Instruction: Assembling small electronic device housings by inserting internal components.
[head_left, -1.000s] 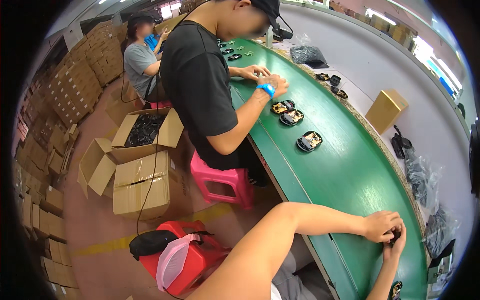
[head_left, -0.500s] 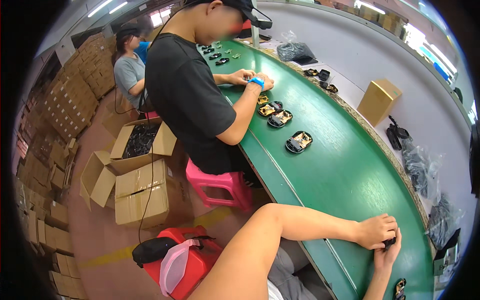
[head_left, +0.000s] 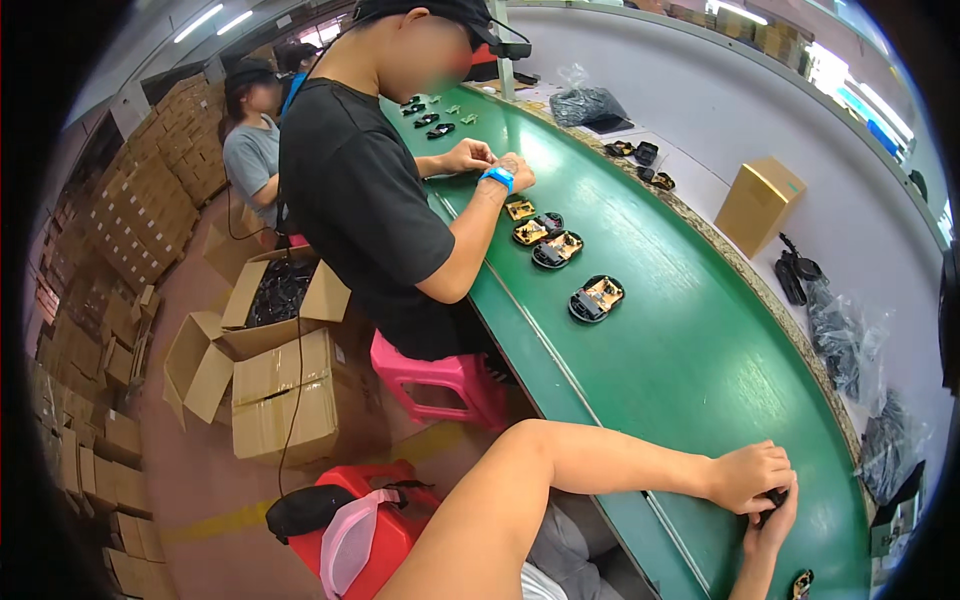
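Hands point(head_left: 752, 478) shifted lower; dark part point(head_left: 775, 498) mostly covered, long axis unclear.

Factory assembly floor, this: a long green workbench point(head_left: 690, 370) sweeping from twelve o'clock round to four, opened black casings point(head_left: 597, 299) dotted along it, co-workers point(head_left: 350, 190) lined up around ten, cartons point(head_left: 150, 220) piled high between nine and ten, strip lights point(head_left: 198, 24) glowing past ten!

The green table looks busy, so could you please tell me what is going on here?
The person's left hand and right hand together hold a small black part at the green table. Further along, the nearest co-worker has both hands close together; whatever is in them is hidden. Open black casings lie between the two people.
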